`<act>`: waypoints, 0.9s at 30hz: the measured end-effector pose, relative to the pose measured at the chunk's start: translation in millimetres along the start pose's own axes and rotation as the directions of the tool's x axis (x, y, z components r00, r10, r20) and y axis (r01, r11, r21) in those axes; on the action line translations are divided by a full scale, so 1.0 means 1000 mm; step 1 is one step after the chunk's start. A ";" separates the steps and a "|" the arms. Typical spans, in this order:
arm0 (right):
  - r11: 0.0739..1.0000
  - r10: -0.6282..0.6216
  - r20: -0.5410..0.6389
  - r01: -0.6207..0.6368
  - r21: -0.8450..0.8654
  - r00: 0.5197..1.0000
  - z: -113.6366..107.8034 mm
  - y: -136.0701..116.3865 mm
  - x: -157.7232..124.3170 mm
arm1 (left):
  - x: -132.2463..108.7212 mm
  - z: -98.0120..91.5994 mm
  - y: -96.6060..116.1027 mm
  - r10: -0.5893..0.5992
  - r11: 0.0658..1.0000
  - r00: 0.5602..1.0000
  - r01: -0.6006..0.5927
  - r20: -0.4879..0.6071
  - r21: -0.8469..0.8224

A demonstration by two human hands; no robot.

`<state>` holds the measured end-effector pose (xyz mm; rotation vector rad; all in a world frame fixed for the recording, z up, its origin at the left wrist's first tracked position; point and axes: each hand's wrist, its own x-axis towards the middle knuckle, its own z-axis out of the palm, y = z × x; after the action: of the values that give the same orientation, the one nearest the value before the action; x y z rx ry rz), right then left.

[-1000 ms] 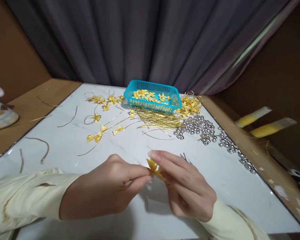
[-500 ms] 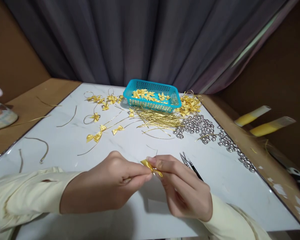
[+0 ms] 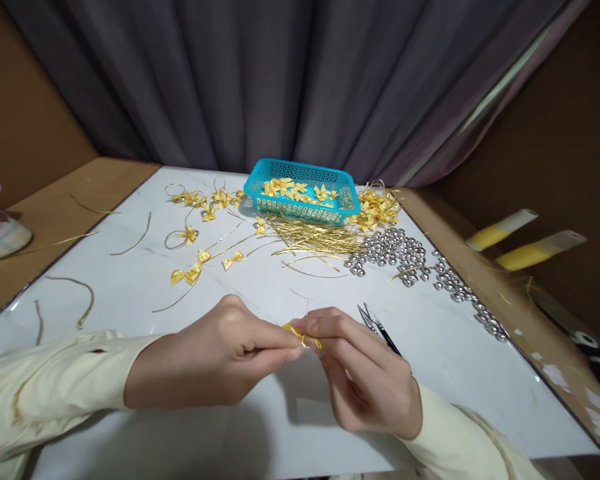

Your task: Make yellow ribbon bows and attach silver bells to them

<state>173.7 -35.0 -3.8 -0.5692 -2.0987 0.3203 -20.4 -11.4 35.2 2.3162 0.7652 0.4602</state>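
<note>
Over the front middle of the table, both hands meet at a small yellow satin ribbon bow (image 3: 316, 343). My right hand (image 3: 370, 370) pinches the bow between thumb and fingers. From the other side, the thumb and forefinger of my left hand (image 3: 215, 357) are closed at the bow's edge, by a small shiny silver bit. The fingers hide most of the bow and that bit. A thin end of cord (image 3: 307, 307) sticks up behind the right fingertips. Just beyond my right hand lie small black-handled scissors (image 3: 380, 327).
A turquoise basket (image 3: 350, 180) holds yellow bows. Gold cords (image 3: 315, 239) lie before it, silver rings (image 3: 397, 250) to their right. More bows (image 3: 193, 272) and loose cords are scattered left. At right are two yellow-filled tubes (image 3: 540, 250); a cup (image 3: 3, 233) stands far left.
The bow has tilted between my fingers, so less of its upper loop shows. My right fingers have closed further over it. The view has shifted slightly.
</note>
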 end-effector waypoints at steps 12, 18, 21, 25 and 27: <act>0.998 0.054 0.090 -0.056 0.024 0.994 -0.010 0.003 0.005 | -0.002 0.007 -0.003 0.027 0.988 0.997 -0.015 -0.078 0.156; 1.000 0.004 0.093 -0.006 0.019 0.996 -0.013 0.003 0.004 | -0.010 0.011 -0.003 0.221 0.951 0.969 -0.188 -0.113 0.245; 1.000 -0.011 0.080 0.011 0.003 0.997 -0.012 0.000 0.002 | -0.012 0.012 -0.003 0.249 0.948 0.960 -0.216 -0.125 0.233; 1.000 -0.004 0.101 0.005 -0.009 0.995 -0.010 -0.001 0.003 | -0.010 0.014 -0.006 0.230 0.963 0.959 -0.199 -0.165 0.182; 1.000 -0.014 0.117 0.016 -0.014 0.993 -0.008 0.001 0.002 | -0.009 0.013 -0.007 0.221 0.966 0.963 -0.195 -0.154 0.167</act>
<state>179.6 -32.8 1.7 -0.5547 -2.2192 0.3362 -23.5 -18.3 19.7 2.5368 0.6563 0.7265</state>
